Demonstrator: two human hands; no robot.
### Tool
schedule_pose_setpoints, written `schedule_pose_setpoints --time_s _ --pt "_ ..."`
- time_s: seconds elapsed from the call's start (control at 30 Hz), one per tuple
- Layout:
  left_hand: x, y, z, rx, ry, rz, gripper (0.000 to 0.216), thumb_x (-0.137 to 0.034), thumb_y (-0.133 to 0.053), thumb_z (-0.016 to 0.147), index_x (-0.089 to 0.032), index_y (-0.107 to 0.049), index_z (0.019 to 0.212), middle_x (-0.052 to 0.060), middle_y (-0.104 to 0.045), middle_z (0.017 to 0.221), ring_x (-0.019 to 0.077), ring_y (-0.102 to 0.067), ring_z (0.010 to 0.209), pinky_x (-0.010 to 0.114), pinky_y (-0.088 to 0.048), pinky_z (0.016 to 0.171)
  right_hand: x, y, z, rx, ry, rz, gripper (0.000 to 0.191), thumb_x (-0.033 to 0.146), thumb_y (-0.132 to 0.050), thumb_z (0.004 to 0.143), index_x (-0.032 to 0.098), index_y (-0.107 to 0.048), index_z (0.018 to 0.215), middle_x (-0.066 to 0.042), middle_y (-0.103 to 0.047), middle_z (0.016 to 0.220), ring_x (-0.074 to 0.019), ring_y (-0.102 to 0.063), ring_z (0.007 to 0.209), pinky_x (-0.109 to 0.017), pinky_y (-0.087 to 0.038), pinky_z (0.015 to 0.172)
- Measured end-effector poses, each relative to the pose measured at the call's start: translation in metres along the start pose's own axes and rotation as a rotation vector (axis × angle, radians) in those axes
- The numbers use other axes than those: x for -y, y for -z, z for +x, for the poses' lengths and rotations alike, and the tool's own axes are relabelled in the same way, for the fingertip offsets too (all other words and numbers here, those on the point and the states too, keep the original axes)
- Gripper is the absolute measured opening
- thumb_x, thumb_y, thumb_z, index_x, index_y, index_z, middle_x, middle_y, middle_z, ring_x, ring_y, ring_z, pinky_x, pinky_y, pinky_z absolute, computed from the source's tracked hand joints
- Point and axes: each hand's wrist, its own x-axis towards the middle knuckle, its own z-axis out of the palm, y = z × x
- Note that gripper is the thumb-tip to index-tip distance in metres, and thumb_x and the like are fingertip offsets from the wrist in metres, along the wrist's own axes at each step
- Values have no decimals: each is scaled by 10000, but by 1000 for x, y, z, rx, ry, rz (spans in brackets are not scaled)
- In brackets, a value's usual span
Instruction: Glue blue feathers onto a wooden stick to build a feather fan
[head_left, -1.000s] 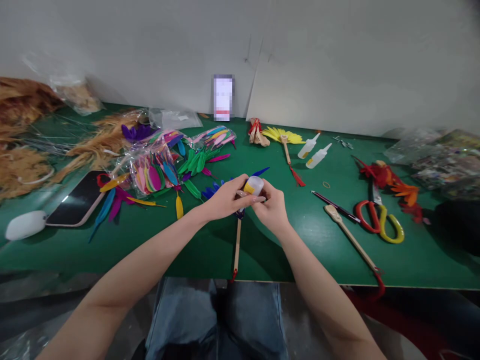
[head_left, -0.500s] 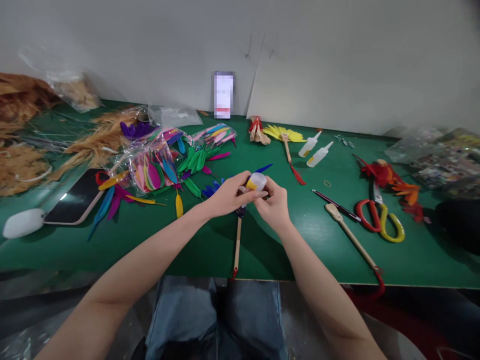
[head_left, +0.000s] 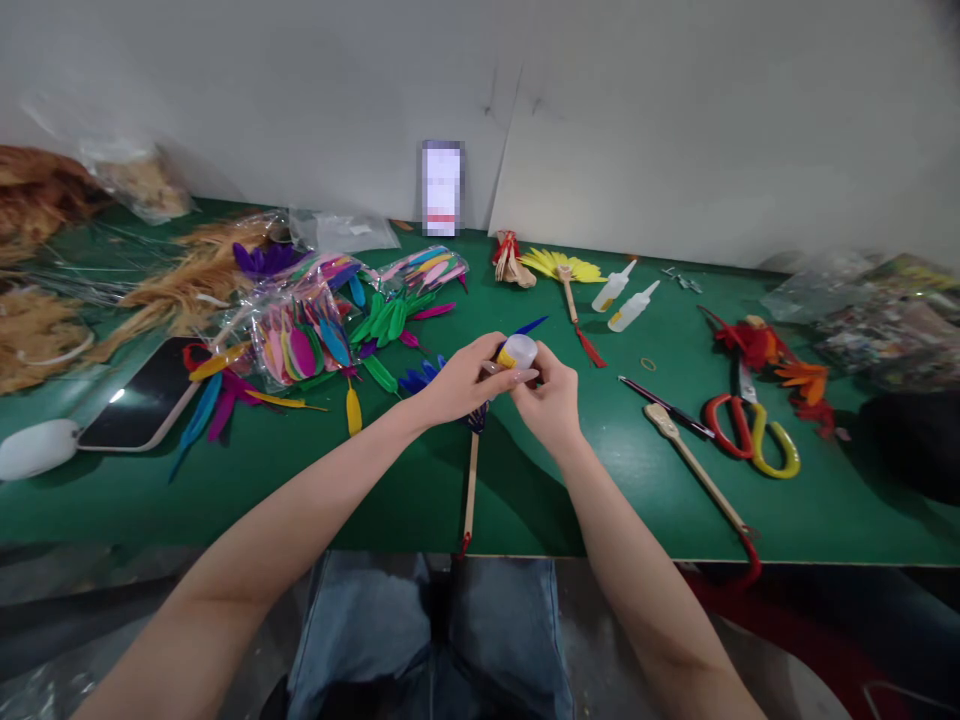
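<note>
My right hand (head_left: 551, 400) is closed round a small white glue bottle (head_left: 519, 350) with a yellow label, tilted so its base faces up toward me. Pressed close against it, my left hand (head_left: 463, 380) is pinched, its thumb passing in front of the bottle. A blue feather (head_left: 532, 325) pokes out behind the bottle and seems to be in my left fingers; the grip itself is hidden. Below the hands a wooden stick handle (head_left: 471, 490) with a red cord lies on the green table, its dark blue head partly covered. Blue feathers (head_left: 421, 376) lie beside my left hand.
Bagged coloured feathers (head_left: 296, 345), green feathers (head_left: 386, 318) and a phone (head_left: 142, 395) lie left. A yellow feather fan (head_left: 562, 265) and two glue bottles (head_left: 634, 306) are at the back. Scissors (head_left: 776, 445), a pen (head_left: 667, 408) and another wooden handle (head_left: 701, 465) lie right.
The view has shifted slightly, so things on the table sit a little further left. Both hands keep nearly the same pose, and the bottle remains between them.
</note>
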Motion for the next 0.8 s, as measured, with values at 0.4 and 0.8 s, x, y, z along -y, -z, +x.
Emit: schedule_pose_setpoints --time_s 0.4,0.8 --pt "-8 4 -9 1 14 16 269 -443 -545 867 -178 -501 879 -1 -506 765 128 -481 657 235 -367 577 7 0 -6 6 25 -12 238 240 -560 716 230 -342 621 71 -321 518 -80 -277 462 -225 -245 423" --pt "-27 18 -20 41 -10 96 256 -412 -589 843 -183 -475 843 -13 -497 745 122 -459 645 228 -354 578 19 -5 -17 11 8 87 212 260 -572 699 226 -372 636 61 -356 535 -91 -310 488 -235 -268 450"
